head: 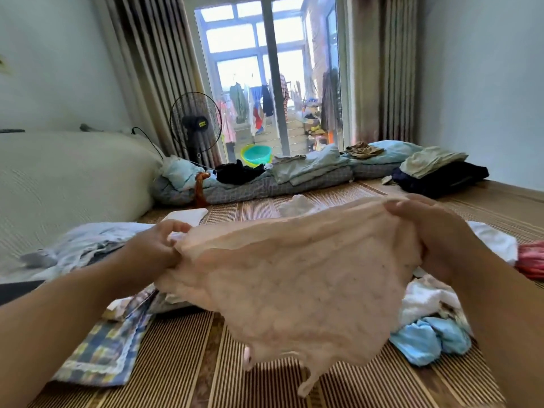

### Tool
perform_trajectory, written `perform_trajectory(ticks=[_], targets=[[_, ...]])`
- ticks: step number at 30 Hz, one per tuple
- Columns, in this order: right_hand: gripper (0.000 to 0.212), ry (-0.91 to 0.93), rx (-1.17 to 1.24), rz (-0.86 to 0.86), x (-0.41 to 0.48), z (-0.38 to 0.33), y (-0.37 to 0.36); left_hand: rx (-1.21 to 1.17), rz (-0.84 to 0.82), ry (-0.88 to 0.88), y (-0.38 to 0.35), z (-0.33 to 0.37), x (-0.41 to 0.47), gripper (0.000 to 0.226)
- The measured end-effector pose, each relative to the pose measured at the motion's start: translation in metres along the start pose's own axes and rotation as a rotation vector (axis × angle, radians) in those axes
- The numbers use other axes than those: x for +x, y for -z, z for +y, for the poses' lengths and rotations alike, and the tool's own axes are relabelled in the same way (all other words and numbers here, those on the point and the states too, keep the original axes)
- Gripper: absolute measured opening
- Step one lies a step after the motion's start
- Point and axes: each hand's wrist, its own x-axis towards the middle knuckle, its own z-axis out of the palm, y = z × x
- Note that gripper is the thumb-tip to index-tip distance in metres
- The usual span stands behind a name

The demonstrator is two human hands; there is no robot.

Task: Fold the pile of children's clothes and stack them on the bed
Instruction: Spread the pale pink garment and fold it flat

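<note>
A pale pink children's garment (297, 284) hangs spread in the air over the striped bed mat (182, 348). My left hand (153, 248) pinches its left upper edge. My right hand (432, 231) grips its right upper edge. A thin strap dangles from its lower end. Behind it on the right lies a loose pile with white (426, 298) and light blue clothes (432, 337). On the left lies a blue-and-yellow plaid garment (103, 348), flat on the mat, with pale clothes (88, 245) beyond it.
A large cream pillow or cushion (64, 181) fills the left. Rolled bedding and folded quilts (294, 175) line the far edge, with dark and green clothes (435, 169) at right. A red item (532, 260) lies at the right edge. A standing fan (195, 125) stands before the glass door.
</note>
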Motion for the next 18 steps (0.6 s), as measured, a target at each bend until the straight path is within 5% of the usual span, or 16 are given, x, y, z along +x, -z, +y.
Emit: perform_trajectory(ticks=[2, 5, 6, 9, 11, 15, 18], targets=[[0.026, -0.058, 0.158, 0.026, 0.002, 0.0, 0.004, -0.126, -0.011, 0.02, -0.004, -0.006, 0.001, 0.044], [0.009, -0.101, 0.176, 0.084, 0.008, 0.004, 0.01, -0.144, -0.011, 0.009, -0.013, -0.008, -0.001, 0.019], [0.007, -0.113, 0.152, 0.109, 0.011, 0.006, 0.012, -0.039, -0.014, -0.02, -0.015, -0.007, -0.001, 0.03], [0.019, -0.15, 0.108, 0.163, 0.018, 0.011, 0.019, 0.829, -0.199, -0.216, -0.019, -0.001, -0.009, 0.101], [0.023, -0.167, 0.09, 0.192, 0.019, 0.012, 0.022, 1.293, -0.167, -0.382, -0.028, -0.005, -0.017, 0.117], [0.015, -0.195, 0.092, 0.217, 0.019, 0.017, 0.024, 0.926, 0.026, -0.655, -0.025, -0.013, -0.024, 0.078], [0.023, -0.207, 0.057, 0.238, 0.016, 0.024, 0.027, 0.649, 0.004, -0.569, -0.021, -0.008, -0.032, 0.048]])
